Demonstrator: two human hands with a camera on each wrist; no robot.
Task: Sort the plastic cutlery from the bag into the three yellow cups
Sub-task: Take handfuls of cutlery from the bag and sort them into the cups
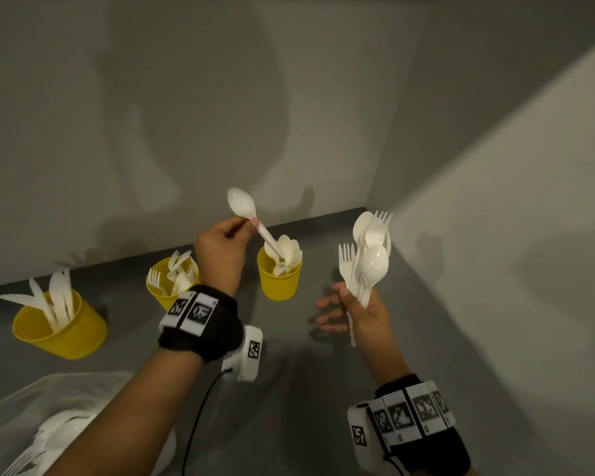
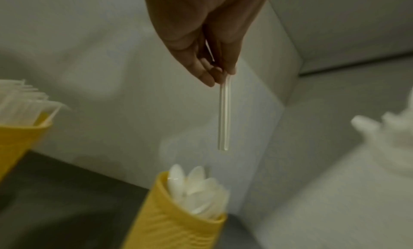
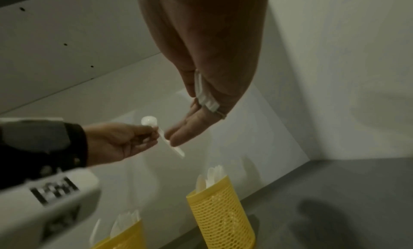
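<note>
My left hand [image 1: 247,224] pinches a white plastic spoon [image 1: 242,203] by its neck, bowl up. Its handle [image 2: 224,111] slants down, with the tip just above the right yellow cup [image 1: 279,286], which holds several spoons. In the left wrist view the handle tip hangs a little above that cup [image 2: 170,222]. My right hand [image 1: 346,298] grips a bundle of spoons and forks [image 1: 370,259] upright, to the right of that cup, with the other fingers stretched out. The middle cup [image 1: 158,293] holds forks. The left cup [image 1: 66,334] holds knives.
The clear plastic bag [image 1: 49,407] with more white cutlery lies at the near left on the grey table [image 1: 289,389]. White walls close the table off behind and to the right, meeting at a corner beyond the spoon cup.
</note>
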